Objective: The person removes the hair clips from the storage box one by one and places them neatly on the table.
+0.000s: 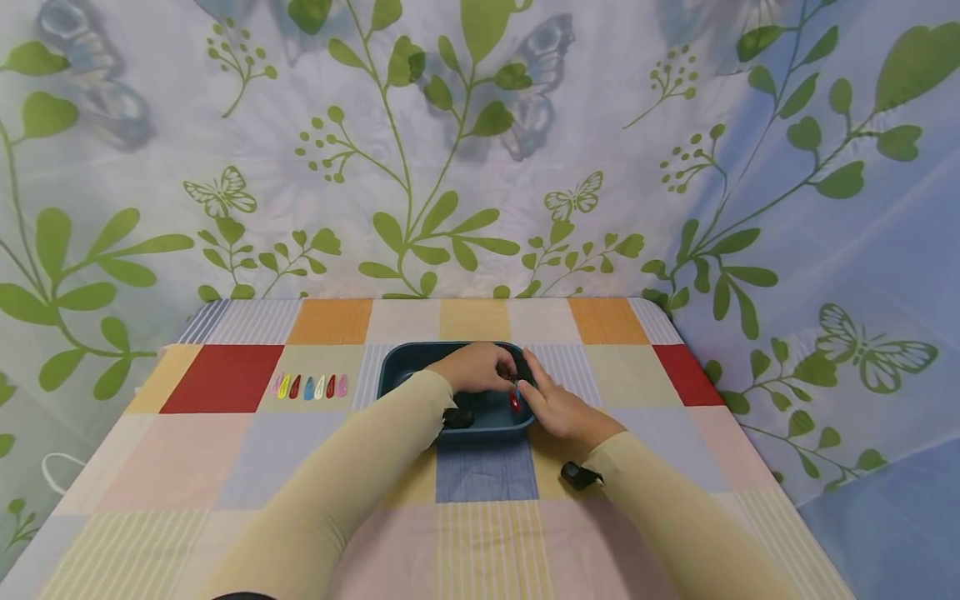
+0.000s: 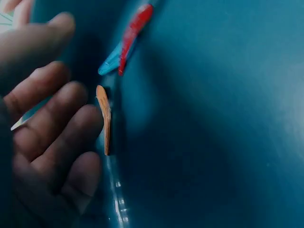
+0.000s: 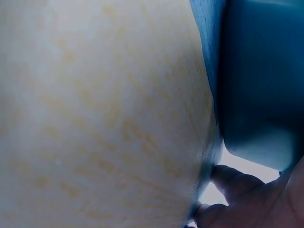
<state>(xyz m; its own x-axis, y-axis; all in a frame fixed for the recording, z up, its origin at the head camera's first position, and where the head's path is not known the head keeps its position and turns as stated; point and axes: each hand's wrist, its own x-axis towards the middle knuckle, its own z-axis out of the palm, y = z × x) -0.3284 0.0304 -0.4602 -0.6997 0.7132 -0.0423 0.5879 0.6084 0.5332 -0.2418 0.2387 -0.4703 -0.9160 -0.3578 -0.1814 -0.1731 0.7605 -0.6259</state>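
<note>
A dark blue tray (image 1: 487,435) stands mid-table. My left hand (image 1: 476,367) reaches into its right part, fingers bent, thumb apart from them. In the left wrist view, an orange hair clip (image 2: 104,118) lies right at these fingertips, along the tray's inner edge. Further along, a red hair clip (image 2: 135,35) overlaps a blue one (image 2: 110,61). Nothing shows between thumb and fingers. My right hand (image 1: 564,410) rests against the tray's right side with fingers extended; the right wrist view shows its fingers (image 3: 237,183) beside the outer wall.
Left of the tray, a row of several hair clips (image 1: 309,388) in pink, yellow, red, blue and white lies on the patchwork tablecloth (image 1: 315,475). A leaf-print curtain (image 1: 420,208) hangs behind the table. A white cable loop (image 1: 54,473) shows at the left edge.
</note>
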